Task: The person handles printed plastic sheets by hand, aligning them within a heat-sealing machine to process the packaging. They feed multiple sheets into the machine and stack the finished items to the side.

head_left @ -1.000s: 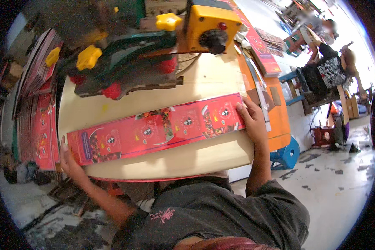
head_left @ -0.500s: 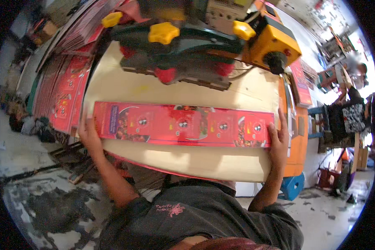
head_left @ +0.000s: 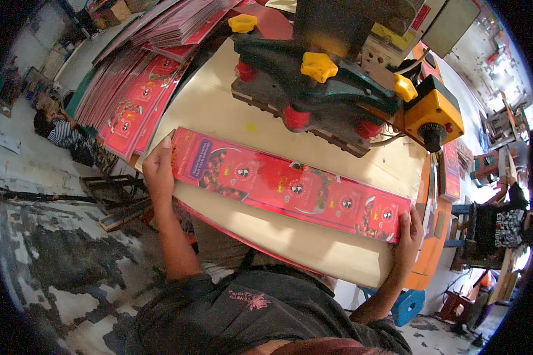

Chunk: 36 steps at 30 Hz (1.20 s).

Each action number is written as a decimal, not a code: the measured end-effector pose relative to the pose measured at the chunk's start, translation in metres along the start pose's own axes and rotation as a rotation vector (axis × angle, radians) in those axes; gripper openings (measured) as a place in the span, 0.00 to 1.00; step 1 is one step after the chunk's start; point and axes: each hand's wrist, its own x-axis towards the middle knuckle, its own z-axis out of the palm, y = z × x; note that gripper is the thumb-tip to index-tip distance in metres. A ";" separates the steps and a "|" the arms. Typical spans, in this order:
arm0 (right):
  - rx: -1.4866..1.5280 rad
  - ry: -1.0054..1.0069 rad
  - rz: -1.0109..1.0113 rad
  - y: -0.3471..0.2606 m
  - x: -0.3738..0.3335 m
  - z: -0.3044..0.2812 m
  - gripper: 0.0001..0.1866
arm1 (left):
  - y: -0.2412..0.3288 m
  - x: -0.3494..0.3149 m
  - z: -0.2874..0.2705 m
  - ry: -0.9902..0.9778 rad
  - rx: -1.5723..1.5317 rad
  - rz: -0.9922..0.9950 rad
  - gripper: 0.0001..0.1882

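Note:
A long red printed card strip (head_left: 314, 189) with food pictures lies across the cream work surface (head_left: 278, 251) in front of me. It may be several layers thick; I cannot tell. My left hand (head_left: 159, 170) grips its left end, fingers against the short edge. At the other end, my right hand (head_left: 410, 231) has its thumb near the top face and its fingers round the outer edge. Just beyond the strip stands a dark green press head (head_left: 314, 77) with yellow star knobs and red round mounts, apart from the strip.
Fanned stacks of red printed card (head_left: 130, 109) stand at the far left. An orange control box (head_left: 435, 112) with a black knob sits right of the press. More red card (head_left: 450, 171) lies at the right. A person in stripes (head_left: 62, 131) is low at the left.
The view has turned, so the press, table and strip appear slanted and shifted right. Both hands stay at the strip's ends; the left hand shows more clearly.

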 end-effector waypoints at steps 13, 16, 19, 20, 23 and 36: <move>-0.013 0.018 0.013 -0.015 -0.008 0.009 0.24 | 0.006 -0.002 0.005 0.026 -0.007 0.082 0.22; -0.052 0.008 -0.019 -0.004 -0.004 -0.001 0.30 | 0.012 -0.004 0.004 0.019 0.017 0.040 0.23; 0.019 -0.011 0.009 -0.001 -0.002 -0.003 0.30 | 0.003 -0.002 0.004 0.018 -0.020 0.036 0.23; 0.001 -0.019 0.002 -0.001 -0.002 -0.004 0.30 | 0.002 -0.002 0.003 0.012 -0.023 0.033 0.23; -0.031 -0.005 -0.013 -0.005 -0.004 0.002 0.26 | 0.015 -0.002 0.006 0.004 0.019 0.045 0.23; 0.014 -0.019 -0.008 -0.006 -0.002 0.003 0.23 | 0.005 0.000 0.004 0.026 0.038 0.071 0.25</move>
